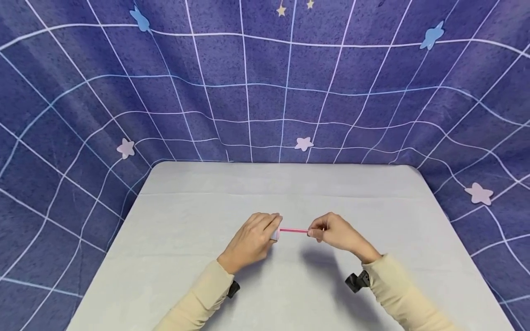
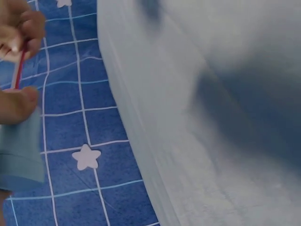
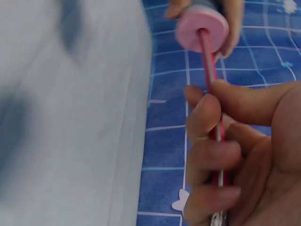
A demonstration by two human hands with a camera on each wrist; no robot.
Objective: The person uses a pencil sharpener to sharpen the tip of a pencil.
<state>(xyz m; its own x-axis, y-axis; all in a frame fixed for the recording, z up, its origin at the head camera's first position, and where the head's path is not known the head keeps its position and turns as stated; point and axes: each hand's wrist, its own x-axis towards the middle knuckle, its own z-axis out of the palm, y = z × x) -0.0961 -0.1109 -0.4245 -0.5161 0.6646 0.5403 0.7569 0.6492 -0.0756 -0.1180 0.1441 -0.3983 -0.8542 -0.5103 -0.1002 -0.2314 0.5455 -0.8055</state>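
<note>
My left hand [image 1: 254,239] grips a cylindrical pencil sharpener [image 2: 21,146], grey-blue with a round pink end face [image 3: 188,30]. The fingers cover most of its body in the head view. A thin pink-red pencil [image 1: 294,230] runs level from the hole in that face across to my right hand [image 1: 333,231]. Thumb and fingers of the right hand pinch the pencil, and in the right wrist view its shaft continues down through the curled fingers. The pencil's front tip is hidden inside the sharpener. Both hands are above the table, with shadows below them.
A white-covered table [image 1: 207,184] spreads beneath the hands. Behind it and at both sides hangs a blue-purple curtain [image 1: 265,101] with grid lines and stars. Each wrist carries a small black camera, such as the right one [image 1: 357,281].
</note>
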